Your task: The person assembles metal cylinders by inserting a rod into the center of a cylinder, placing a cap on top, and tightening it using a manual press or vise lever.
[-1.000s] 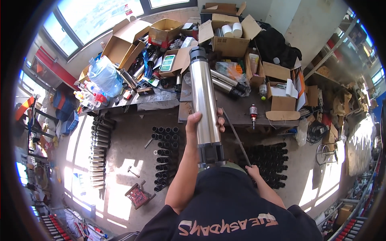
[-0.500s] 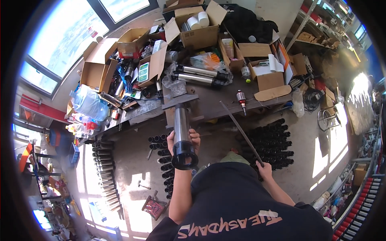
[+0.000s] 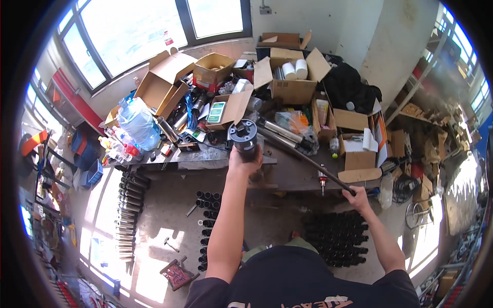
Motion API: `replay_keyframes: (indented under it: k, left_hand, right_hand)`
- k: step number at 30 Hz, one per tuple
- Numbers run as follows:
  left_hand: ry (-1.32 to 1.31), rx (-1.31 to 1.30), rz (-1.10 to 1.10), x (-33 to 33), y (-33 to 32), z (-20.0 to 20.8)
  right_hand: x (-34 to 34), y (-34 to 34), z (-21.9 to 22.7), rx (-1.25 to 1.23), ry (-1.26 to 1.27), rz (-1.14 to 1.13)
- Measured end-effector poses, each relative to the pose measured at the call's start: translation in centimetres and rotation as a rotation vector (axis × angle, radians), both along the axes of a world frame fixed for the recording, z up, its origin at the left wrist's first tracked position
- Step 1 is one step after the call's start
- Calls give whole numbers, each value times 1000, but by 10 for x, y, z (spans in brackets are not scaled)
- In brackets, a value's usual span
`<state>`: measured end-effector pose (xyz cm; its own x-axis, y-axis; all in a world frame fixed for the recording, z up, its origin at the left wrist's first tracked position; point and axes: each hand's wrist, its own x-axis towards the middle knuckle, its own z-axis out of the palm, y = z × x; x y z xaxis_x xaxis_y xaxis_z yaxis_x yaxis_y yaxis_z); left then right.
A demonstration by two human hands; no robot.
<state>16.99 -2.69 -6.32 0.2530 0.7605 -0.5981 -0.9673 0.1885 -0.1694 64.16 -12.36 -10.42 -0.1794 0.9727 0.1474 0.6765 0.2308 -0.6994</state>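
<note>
My left hand (image 3: pixel 247 160) is wrapped round a metal cylinder with a dark end (image 3: pixel 243 134), held out at the bench's front edge. Its round end, with openings in it, faces me, so most of its length is hidden. My right hand (image 3: pixel 358 199) grips the near end of a long dark rod (image 3: pixel 319 168). The rod slants up and left across the bench toward the cylinder; whether its far tip touches the cylinder, I cannot tell. Shiny metal tubes (image 3: pixel 282 131) lie just beyond, and a red and silver tool (image 3: pixel 322 178) stands close to the rod.
The dark workbench (image 3: pixel 303 177) is crowded with an open carton (image 3: pixel 292 92), other boxes, a large clear water bottle (image 3: pixel 137 120) and cables. Below, black tubes (image 3: pixel 336 238) are stacked on the floor, with a row of metal tubes (image 3: pixel 128 215) at left and a small stool (image 3: pixel 178 274).
The cylinder has gone forward and up in my left hand and now shows end-on. My right hand has carried the rod forward, its far end now near the cylinder. The view has tilted up.
</note>
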Motion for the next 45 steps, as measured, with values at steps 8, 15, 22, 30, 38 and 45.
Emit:
replay_keyframes:
  k: [8, 15, 22, 30, 38, 45]
  left_hand:
    - [360, 81, -226, -11, -21, -5]
    - [430, -48, 748, -61, -64, 72]
    - [1302, -733, 937, -179, -29, 61]
    - [2426, -1269, -993, -162, -30, 96]
    - [3224, -635, -2607, -187, -25, 93]
    - [3317, -812, -2341, -262, -2, 59]
  right_hand:
    - [36, 255, 121, 374, -634, 290]
    - [-162, 286, 181, 388, -769, 405]
    - [-209, 218, 144, 390, -736, 198]
    - [-208, 210, 128, 480, -671, -33]
    - [-203, 198, 137, 472, -579, -70]
    - [-206, 138, 143, 346, -655, -104]
